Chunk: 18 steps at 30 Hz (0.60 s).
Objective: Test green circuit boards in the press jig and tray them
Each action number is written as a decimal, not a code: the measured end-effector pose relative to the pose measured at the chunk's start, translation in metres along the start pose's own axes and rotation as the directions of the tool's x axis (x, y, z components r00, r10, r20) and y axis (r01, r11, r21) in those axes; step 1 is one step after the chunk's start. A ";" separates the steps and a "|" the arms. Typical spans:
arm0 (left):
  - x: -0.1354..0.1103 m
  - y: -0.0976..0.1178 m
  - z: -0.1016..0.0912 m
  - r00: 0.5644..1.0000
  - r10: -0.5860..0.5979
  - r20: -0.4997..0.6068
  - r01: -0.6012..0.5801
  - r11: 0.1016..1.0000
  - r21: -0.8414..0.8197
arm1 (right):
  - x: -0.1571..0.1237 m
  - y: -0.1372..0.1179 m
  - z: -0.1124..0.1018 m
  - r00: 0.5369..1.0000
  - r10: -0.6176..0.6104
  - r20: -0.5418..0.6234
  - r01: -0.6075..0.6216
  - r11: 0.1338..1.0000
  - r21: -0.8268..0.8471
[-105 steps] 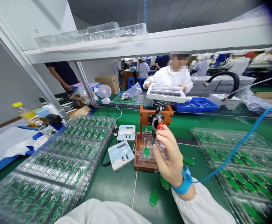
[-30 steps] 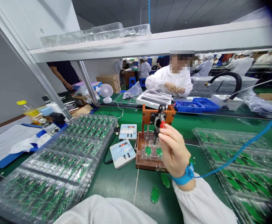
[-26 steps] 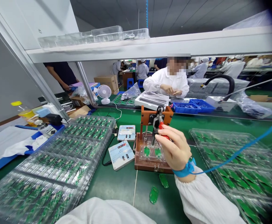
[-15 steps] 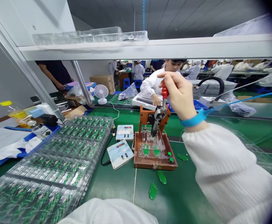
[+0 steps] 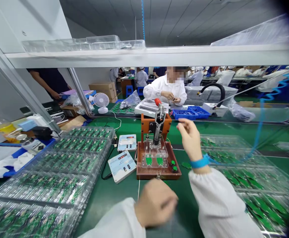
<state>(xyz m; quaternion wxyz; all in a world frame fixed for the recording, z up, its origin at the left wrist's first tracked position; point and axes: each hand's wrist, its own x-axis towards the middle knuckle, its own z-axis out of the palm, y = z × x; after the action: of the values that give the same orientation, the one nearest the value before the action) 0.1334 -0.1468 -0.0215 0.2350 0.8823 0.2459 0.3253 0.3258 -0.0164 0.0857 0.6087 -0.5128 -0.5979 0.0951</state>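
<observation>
- Two green circuit boards (image 5: 148, 160) sit side by side in the clear acrylic plate of the test fixture (image 5: 156, 176), which stands on the green bench (image 5: 124, 198) directly ahead of me.
- Progress as shown: both fixture positions are occupied. One loose green board (image 5: 186, 165) lies on the bench just right of the fixture.
- Stock on hand: the clear tray stack on the left (image 5: 52, 168) and the clear tray stack on the right (image 5: 245, 175) both carry many rows of boards.
- Clamp status: the red-tipped handle (image 5: 157, 101) stands upright above the orange frame (image 5: 156, 123). The stem points down toward the boards, but I cannot confirm contact.
- Right hand (image 5: 190, 138): raised beside the fixture, fingers spread, gripping nothing, touching nothing. A blue wrist strap (image 5: 200, 162) is fitted.
- Left hand (image 5: 155, 202): in the near foreground, blurred, fingers curled. I cannot tell whether it grips anything.
- Meters: two digital test meters (image 5: 122, 166) sit left of the fixture, displays lit, digits too small to read.
</observation>
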 end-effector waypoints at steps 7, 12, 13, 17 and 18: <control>0.017 -0.056 -0.069 0.873 -0.247 -0.421 0.377 0.889 0.259 | -0.100 0.029 0.013 0.950 0.045 0.310 0.000 0.990 -0.144; 0.023 -0.064 -0.057 0.890 -0.266 -0.370 0.379 0.883 0.276 | -0.102 0.026 0.021 0.915 0.094 0.393 -0.042 0.989 -0.141; 0.023 -0.064 -0.057 0.887 -0.261 -0.382 0.373 0.892 0.256 | -0.101 0.026 0.020 0.909 0.104 0.404 -0.060 0.991 -0.120; 0.013 -0.056 -0.058 0.841 -0.256 -0.478 0.380 0.906 0.184 | -0.105 0.020 0.007 0.880 0.170 0.445 -0.184 0.983 -0.011; 0.009 -0.052 -0.057 0.823 -0.256 -0.507 0.391 0.903 0.177 | -0.109 0.017 0.003 0.870 0.191 0.454 -0.222 0.975 0.014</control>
<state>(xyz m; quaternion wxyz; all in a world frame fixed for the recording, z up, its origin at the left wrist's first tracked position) 0.0854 -0.0874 -0.0091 0.0961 0.7446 0.4854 0.4479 0.3027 -0.0872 0.0038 0.4567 -0.5177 -0.6606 0.2949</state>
